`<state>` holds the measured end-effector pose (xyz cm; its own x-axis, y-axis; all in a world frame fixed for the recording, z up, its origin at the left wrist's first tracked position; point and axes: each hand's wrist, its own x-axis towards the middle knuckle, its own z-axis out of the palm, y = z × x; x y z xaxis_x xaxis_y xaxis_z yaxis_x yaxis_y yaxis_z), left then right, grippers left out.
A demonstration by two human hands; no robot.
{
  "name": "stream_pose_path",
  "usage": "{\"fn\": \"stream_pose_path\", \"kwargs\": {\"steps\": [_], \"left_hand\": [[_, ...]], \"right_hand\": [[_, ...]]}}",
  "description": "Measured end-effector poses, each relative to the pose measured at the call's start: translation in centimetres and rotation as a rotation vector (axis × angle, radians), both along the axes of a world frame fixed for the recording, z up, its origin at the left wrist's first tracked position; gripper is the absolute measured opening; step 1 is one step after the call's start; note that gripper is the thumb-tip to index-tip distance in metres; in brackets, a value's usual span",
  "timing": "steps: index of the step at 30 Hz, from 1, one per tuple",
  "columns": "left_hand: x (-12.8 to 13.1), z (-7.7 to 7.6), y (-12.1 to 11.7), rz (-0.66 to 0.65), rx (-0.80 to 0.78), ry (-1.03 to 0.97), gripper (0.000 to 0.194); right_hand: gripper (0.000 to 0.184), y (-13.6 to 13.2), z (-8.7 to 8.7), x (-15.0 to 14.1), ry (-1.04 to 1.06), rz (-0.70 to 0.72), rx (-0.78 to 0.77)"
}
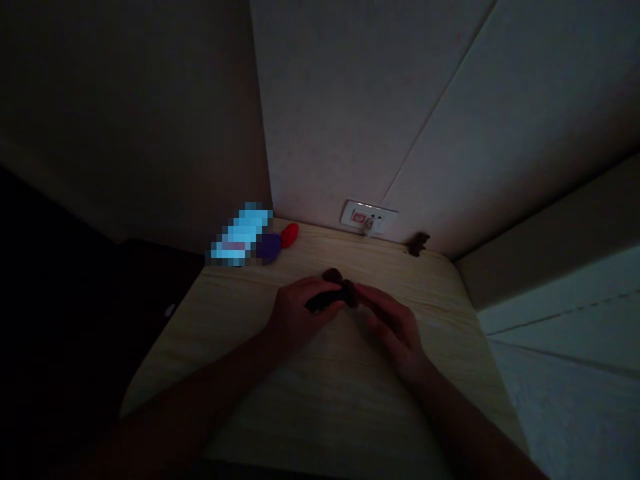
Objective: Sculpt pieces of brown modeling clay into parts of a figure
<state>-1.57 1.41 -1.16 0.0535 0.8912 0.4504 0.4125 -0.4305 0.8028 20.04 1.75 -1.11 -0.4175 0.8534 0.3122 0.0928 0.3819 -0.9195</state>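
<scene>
Dark object [325, 300] between left hand [303, 310] and right hand [395, 327].

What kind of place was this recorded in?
Probably a dim corner of a room in a home: a small wood-grain table stands against pale walls, with a wall socket just above its back edge.

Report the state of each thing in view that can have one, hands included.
Left hand: closed on the dark object.
Right hand: fingers at the object's end; grip unclear.
Dark object: held; details too dark.
Pixelated panel: glowing.
Wall socket: apparently occupied by a pale plug.
Red item: resting beside the purple item.
</scene>
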Motion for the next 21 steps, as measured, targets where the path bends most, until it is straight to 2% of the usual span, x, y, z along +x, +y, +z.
{"fn": "stream_pose_path", "kwargs": {"steps": [8,16,21], "left_hand": [[0.01,-0.05,0.10,0.031,-0.028,0.046,0.020],[-0.08,-0.08,0.10,0.098,-0.060,0.057,0.020],[-0.12,-0.19,0.13,0.068,-0.044,0.074,0.019]], "right_hand": [[0.041,-0.07,0.72,-0.30,-0.053,-0.015,0.087],[0.052,-0.44,0.48,-0.62,0.044,0.076,-0.083],[0.046,-0.26,0.61,-0.68,0.030,0.026,-0.041]]}}
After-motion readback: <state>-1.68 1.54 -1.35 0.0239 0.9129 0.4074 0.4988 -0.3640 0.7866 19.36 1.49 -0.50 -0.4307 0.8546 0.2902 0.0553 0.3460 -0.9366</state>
